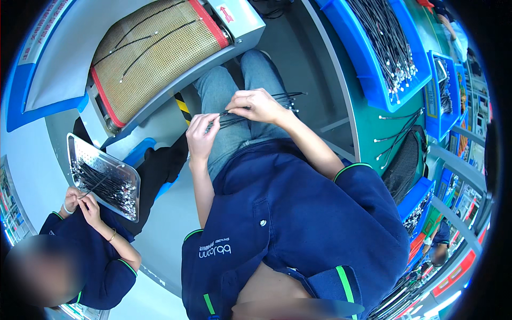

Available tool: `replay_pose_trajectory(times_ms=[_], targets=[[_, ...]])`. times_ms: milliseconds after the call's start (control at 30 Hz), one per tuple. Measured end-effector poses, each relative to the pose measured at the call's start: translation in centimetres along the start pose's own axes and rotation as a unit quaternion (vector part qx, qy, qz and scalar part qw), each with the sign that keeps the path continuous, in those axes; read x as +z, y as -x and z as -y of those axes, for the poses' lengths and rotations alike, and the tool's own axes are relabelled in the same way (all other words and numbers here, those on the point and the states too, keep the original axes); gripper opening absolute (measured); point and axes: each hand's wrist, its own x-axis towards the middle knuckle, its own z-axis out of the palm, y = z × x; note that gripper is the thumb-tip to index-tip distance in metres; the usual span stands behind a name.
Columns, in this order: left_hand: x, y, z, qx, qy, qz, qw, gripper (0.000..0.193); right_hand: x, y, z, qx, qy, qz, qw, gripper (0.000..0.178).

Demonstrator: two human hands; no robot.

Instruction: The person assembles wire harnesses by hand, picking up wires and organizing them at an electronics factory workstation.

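A small bundle of thin black cables (232, 121) with pale connector ends lies across my lap, over my jeans. My left hand (201, 136) pinches the cables at their left end, thumb against the fingers. Just above and to the right, my right hand (257, 105) is closed on the same bundle, with fingertips close to those of the left. Some cable ends stick out to the right, past my right wrist. The exact spot under my fingertips is partly hidden.
Ahead to the left, a mesh conveyor belt (154, 58) with red edges carries several loose cables. On the green bench (368, 128) at right stand a blue bin (368, 90) of cables and a black mesh bag (404, 165). A co-worker (101, 240) handles cables over a clear tray (137, 205).
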Motion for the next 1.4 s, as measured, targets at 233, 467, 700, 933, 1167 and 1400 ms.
replay_pose_trajectory(times_ms=[233,467,700,933,1167,1400], targets=[[-0.2,-0.2,0.1,0.084,-0.055,-0.009,0.995,0.013,0.1,-0.1,-0.1,0.012,-0.014,0.011,1.000,0.012],[-1.9,0.2,1.3,0.049,-0.103,-0.013,0.993,0.011,-2.4,0.9,-2.0,0.030,0.055,0.035,0.997,0.014],[-5.4,2.0,4.2,-0.061,-0.095,-0.028,0.993,0.009,-6.7,2.6,-4.5,0.090,0.069,0.004,0.994,0.013],[-6.6,2.2,4.6,-0.083,-0.097,-0.037,0.991,0.009,-7.3,2.6,-3.7,0.093,0.030,-0.016,0.995,0.012],[-7.0,2.7,5.1,-0.069,-0.103,-0.044,0.991,0.010,-7.3,2.6,-3.9,0.064,0.059,-0.057,0.995,0.011],[-7.2,2.6,5.8,-0.073,-0.095,-0.048,0.992,0.010,-7.1,2.6,-3.6,0.098,0.012,-0.064,0.993,0.011]])
